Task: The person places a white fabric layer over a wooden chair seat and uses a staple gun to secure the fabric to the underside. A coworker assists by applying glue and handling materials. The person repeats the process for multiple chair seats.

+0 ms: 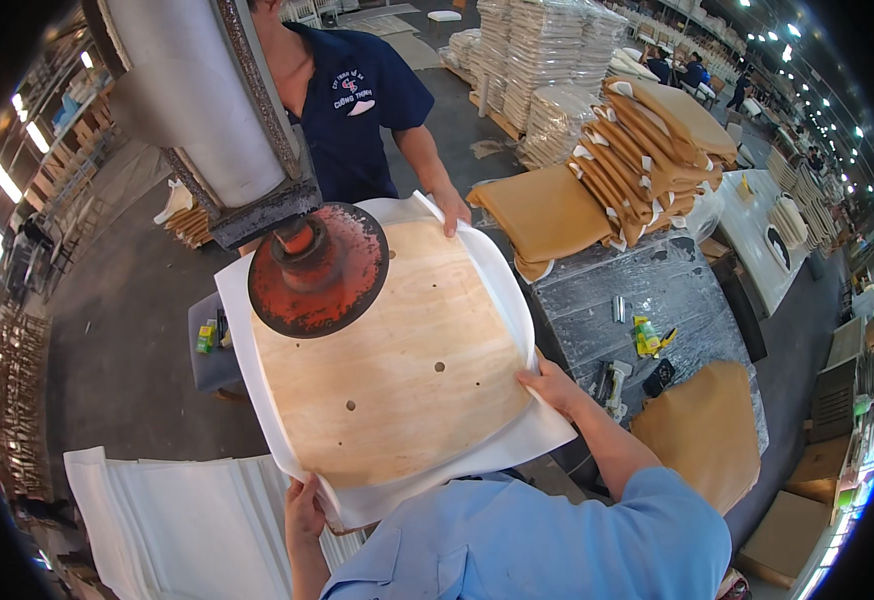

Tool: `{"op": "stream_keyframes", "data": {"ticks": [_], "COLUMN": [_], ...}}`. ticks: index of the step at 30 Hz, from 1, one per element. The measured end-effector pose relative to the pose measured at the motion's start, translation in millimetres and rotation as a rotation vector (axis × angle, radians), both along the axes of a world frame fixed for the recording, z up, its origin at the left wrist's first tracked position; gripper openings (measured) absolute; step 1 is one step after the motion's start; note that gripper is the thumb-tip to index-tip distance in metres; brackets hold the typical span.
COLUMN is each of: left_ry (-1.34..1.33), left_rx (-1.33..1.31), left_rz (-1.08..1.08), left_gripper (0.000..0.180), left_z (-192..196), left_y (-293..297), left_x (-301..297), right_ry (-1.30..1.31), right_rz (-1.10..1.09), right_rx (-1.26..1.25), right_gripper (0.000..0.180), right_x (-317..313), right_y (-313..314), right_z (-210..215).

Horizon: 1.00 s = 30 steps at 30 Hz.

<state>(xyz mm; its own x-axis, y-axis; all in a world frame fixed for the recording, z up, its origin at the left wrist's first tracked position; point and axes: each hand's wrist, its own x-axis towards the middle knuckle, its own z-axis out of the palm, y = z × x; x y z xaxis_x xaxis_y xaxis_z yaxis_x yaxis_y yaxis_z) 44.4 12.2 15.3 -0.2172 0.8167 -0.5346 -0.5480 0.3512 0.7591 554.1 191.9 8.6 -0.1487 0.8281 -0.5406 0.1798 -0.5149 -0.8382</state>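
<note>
A light plywood seat board [407, 340] with several holes lies on a larger white foam sheet [547, 430], whose edges stick out and curl up around it. My left hand [304, 510] is closed on the foam's near left corner. On the right side, my right hand [553, 386] grips the foam edge, its fingers partly hidden. A worn red round press plate [319, 270] hangs over the board's far left part; I cannot tell if it touches. Across from me, a co-worker's hand [449, 208] holds the far right edge of the foam.
The press column [197, 110] rises at the upper left. Stacked white foam sheets [187, 510] lie near left. To the right, a wrapped table [647, 290] carries tan covered cushions [637, 160], a staple gun [612, 388], a yellow-green box [647, 337] and a tan piece [702, 430].
</note>
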Motion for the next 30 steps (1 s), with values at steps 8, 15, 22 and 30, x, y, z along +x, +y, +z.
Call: {"op": "stream_keyframes", "data": {"ticks": [8,15,22,30], "left_ry": [0.004,0.019,0.060,0.043], "left_rx": [-0.015,0.003,0.024,0.031], "left_rz": [0.021,0.034,0.054,0.079], "left_gripper": [0.045,0.041,0.035,0.037], "left_z": [-0.9,-3.0,-4.4,-6.4], "left_y": [-0.2,-0.5,-2.5,-3.5], "left_x": [2.4,3.2,6.8,7.7], "right_ry": [0.050,0.071,0.086,0.145], "right_rz": [-0.030,-0.048,-0.070,-0.038], "right_rx": [0.028,0.078,0.080,0.043], "right_gripper": [0.065,0.063,0.058,0.071], "right_x": [-1.6,-4.6,-5.1,-1.1], "right_y": [-1.9,-5.9,-9.7,-11.9], "right_z": [4.3,12.8,16.3,16.9]}}
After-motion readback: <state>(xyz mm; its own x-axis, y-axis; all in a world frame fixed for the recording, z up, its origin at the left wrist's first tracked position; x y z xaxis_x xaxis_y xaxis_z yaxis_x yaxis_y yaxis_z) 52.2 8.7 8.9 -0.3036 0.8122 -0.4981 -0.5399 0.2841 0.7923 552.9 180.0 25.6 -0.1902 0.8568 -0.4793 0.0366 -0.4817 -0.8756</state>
